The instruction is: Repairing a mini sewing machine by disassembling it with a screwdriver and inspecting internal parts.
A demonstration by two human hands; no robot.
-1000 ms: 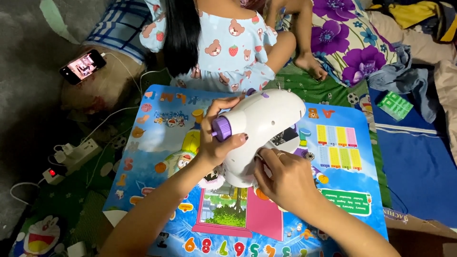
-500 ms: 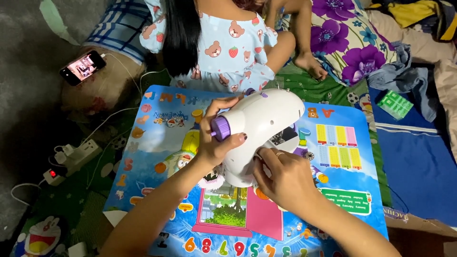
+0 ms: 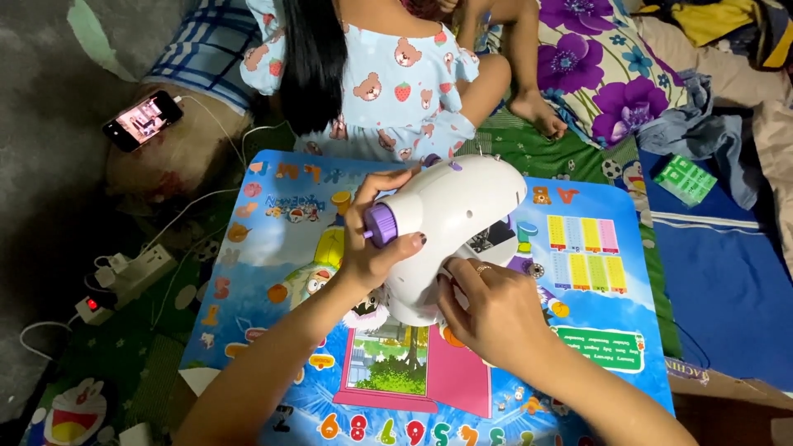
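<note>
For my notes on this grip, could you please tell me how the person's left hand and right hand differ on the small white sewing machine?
The left hand wraps the rear end of the small white plastic sewing machine, beside its purple round knob; the right hand sits lower, at the machine's base. The left hand shows dark-painted nails; the right hand shows a ring. Both touch the machine, above the colourful children's play table.

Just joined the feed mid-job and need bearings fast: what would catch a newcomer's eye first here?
At centre, a small white sewing machine with a purple knob stands on a bright blue cartoon table top. The left hand wraps around its knob end, while the right hand presses at its base. Beyond the table sits a child in a bear-print dress, and a lit phone lies at the far left.
</note>
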